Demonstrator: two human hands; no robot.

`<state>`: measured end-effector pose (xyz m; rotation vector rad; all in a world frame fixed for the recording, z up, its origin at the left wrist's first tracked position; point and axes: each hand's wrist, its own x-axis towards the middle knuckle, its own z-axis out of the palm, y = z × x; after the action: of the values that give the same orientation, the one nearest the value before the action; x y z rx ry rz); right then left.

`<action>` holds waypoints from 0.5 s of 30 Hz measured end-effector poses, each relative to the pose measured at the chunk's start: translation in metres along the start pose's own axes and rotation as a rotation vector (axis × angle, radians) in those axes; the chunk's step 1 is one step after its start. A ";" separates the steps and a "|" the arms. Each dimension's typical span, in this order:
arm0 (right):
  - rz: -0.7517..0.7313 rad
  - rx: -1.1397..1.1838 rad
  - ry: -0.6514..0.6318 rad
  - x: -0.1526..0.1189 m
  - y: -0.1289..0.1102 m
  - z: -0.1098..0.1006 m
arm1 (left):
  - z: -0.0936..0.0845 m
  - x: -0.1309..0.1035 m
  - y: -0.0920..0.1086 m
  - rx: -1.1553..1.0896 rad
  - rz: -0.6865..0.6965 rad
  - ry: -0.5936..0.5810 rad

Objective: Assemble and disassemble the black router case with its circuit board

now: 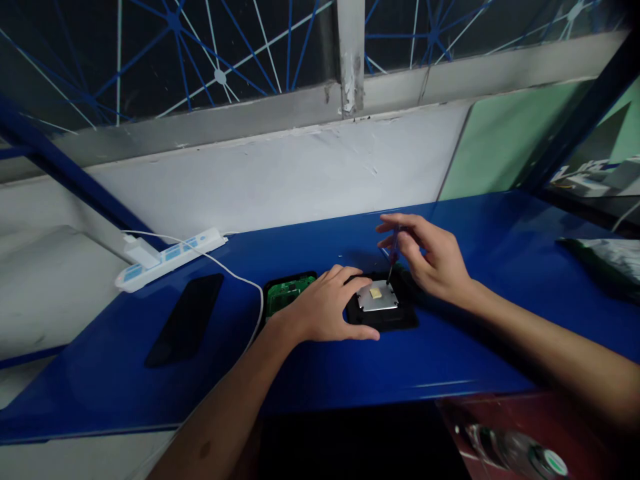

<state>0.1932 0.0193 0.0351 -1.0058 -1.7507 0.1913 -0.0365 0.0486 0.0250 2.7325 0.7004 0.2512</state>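
A black plastic casing (406, 321) lies flat on the blue table, with a silver metal plate (384, 302) set in it. On the plate sits a small yellowish pad (375, 293). My left hand (330, 300) rests over the casing's left side, thumb and fingers spread and touching it. In my right hand (425, 257) a thin screwdriver (393, 257) is pinched upright, its tip at the plate's upper right corner. Left of the casing, partly behind my left hand, a green circuit board (285, 290) lies in a black housing.
A white power strip (170, 259) with a plugged-in charger stands at the left, its white cable (250, 283) crossing the table. A black phone (185, 320) lies nearby. At the right is a plastic bag (605, 263). Below the table edge lies a clear bottle (520, 453).
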 end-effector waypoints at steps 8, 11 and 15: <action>-0.098 -0.142 -0.010 0.002 0.002 0.000 | -0.001 0.000 0.002 0.019 0.006 0.009; -0.098 -0.140 0.004 0.003 0.003 0.000 | -0.001 0.000 0.002 0.013 0.001 -0.001; -0.108 -0.116 0.042 0.004 0.005 -0.001 | 0.000 0.001 0.000 0.006 0.008 -0.003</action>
<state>0.1963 0.0250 0.0356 -0.9872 -1.7885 0.0002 -0.0359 0.0489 0.0252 2.7411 0.6909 0.2475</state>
